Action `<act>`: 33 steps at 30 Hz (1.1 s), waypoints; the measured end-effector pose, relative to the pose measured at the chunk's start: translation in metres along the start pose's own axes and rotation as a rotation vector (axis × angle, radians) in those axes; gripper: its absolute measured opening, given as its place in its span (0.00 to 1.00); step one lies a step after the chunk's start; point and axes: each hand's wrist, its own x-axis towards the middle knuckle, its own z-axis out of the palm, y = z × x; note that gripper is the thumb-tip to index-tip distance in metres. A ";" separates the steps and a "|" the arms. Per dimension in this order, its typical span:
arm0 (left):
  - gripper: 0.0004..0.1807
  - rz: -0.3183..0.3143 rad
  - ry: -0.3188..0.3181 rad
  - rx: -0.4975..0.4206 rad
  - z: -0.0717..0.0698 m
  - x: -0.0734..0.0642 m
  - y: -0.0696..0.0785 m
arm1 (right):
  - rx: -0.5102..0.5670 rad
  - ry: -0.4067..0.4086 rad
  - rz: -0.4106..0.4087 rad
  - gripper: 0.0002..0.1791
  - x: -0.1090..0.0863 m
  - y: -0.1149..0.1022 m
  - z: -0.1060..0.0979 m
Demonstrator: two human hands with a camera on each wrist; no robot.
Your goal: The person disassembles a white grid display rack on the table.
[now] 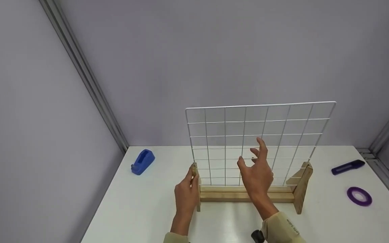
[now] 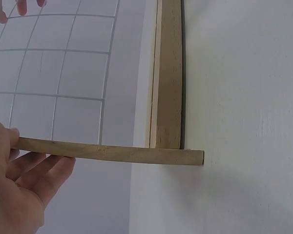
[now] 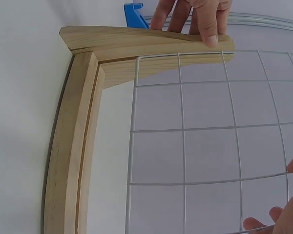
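A white wire grid (image 1: 260,105) stands upright between the two side pieces of a wooden stand. My left hand (image 1: 186,195) pinches the upper end of the left side piece (image 2: 112,153), thumb on one face and fingers on the other. In front of the grid's middle is my right hand (image 1: 258,175), its thumb and fingers spread apart, fingertips right at the wires in the right wrist view. A wooden crossbar (image 1: 228,197) joins the left piece to the right side piece (image 1: 302,190). In both wrist views a gap shows between the grid's lower edge and the crossbar.
A blue tape dispenser (image 1: 143,162) sits at the table's back left. To the right lie a dark blue box cutter (image 1: 348,167) and a purple ring-shaped roll (image 1: 351,198). Grey panels with metal rails (image 1: 89,79) enclose the white table (image 1: 133,209).
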 end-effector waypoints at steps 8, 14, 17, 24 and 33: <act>0.23 0.006 0.003 -0.011 -0.001 0.000 -0.001 | 0.005 -0.002 -0.010 0.43 0.007 -0.012 -0.006; 0.22 0.019 0.018 -0.011 0.000 -0.001 -0.002 | 0.021 -0.008 0.013 0.41 0.014 -0.022 -0.011; 0.21 0.038 0.025 -0.011 0.001 -0.001 -0.003 | 0.014 -0.009 0.004 0.41 0.016 -0.027 -0.013; 0.22 0.041 0.020 -0.023 0.001 -0.001 -0.003 | 0.011 -0.005 -0.021 0.41 0.023 -0.033 -0.018; 0.22 0.015 0.013 -0.014 0.001 -0.001 -0.002 | 0.022 -0.023 -0.042 0.40 0.031 -0.042 -0.025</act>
